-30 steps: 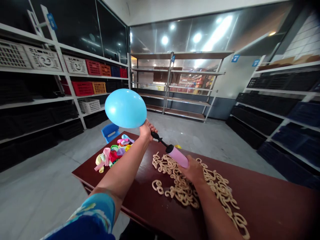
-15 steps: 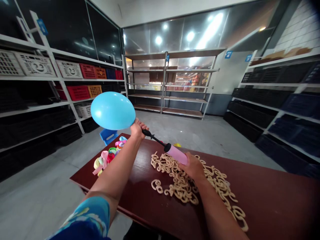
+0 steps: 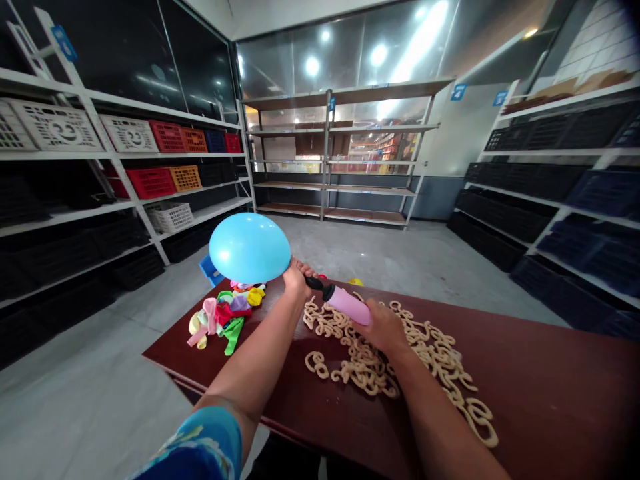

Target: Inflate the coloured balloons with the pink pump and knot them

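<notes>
A light-blue inflated balloon point(image 3: 250, 248) sits at the far end of a hand balloon pump point(image 3: 349, 306), which has a pink barrel and a black nozzle end. My left hand point(image 3: 298, 277) is closed around the balloon's neck and the pump's black end; its fingers hide where the two meet. Around the near end of the pink barrel wraps my right hand point(image 3: 384, 328). The pump is held tilted above the table, and its black rod is pushed mostly into the barrel. Below it lie many beige curled rings point(image 3: 367, 363), some partly hidden by my right forearm.
Uninflated balloons point(image 3: 225, 313) in several colours lie in a pile on the dark red table point(image 3: 285, 380), left of my left forearm. A blue chair point(image 3: 210, 270) stands behind the table's left corner. Shelves with crates point(image 3: 155, 182) line the left; a metal rack point(image 3: 325, 160) stands at the back.
My left hand has come closer to my right hand, carrying the balloon right and down. The pump's black rod has slid into the pink barrel. More of the balloon pile shows.
</notes>
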Demonstrator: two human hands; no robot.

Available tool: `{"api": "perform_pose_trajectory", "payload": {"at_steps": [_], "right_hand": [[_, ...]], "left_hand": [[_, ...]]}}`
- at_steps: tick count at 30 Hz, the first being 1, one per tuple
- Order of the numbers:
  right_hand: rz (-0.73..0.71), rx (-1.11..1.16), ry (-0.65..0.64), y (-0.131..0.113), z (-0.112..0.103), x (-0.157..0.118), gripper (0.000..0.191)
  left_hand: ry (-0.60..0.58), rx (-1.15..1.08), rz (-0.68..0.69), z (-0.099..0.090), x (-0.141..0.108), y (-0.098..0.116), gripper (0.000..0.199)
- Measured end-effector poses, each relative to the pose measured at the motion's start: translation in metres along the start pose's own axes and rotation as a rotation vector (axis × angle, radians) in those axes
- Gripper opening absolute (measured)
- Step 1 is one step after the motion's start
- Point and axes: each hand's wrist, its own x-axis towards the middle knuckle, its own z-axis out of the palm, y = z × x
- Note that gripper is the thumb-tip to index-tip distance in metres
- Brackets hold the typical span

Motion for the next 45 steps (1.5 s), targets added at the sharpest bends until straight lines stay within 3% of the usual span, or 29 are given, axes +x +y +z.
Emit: {"api": "perform_pose_trajectory", "payload": {"at_steps": [6, 14, 17, 28, 34, 39, 42, 45], "right_hand": [[-0.028, 0.028, -0.055, 0.003, -0.003, 0.003, 0.038], [-0.031, 0.013, -0.017, 0.019, 0.000, 0.005, 0.027], [-0.039, -0.003, 0.004, 0.018, 0.002, 0.004, 0.027], [-0.038, 0.004, -0.080, -0.002, -0.006, 0.003, 0.047], [-0.047, 0.009, 0.051, -0.028, -0.027, -0.002, 0.075], [-0.171, 0.026, 0.025, -0.056, -0.041, -0.008, 0.058], [-0.178, 0.046, -0.033, -0.059, -0.042, -0.009, 0.046], [-0.176, 0.046, -0.060, -0.055, -0.043, -0.010, 0.041]], "left_hand": [[0.027, -0.033, 0.000, -0.010, 0.007, 0.004, 0.035], [0.034, -0.020, 0.076, -0.004, 0.024, 0.059, 0.033], [0.032, -0.025, 0.093, -0.008, 0.025, 0.066, 0.032], [0.027, -0.080, -0.011, -0.018, 0.003, 0.000, 0.035], [0.042, -0.088, -0.037, -0.029, 0.001, -0.011, 0.036], [-0.008, -0.115, -0.160, -0.027, -0.018, -0.026, 0.037], [-0.035, -0.088, -0.202, -0.026, -0.024, -0.031, 0.036], [0.003, 0.006, -0.147, -0.033, -0.013, -0.033, 0.033]]}}
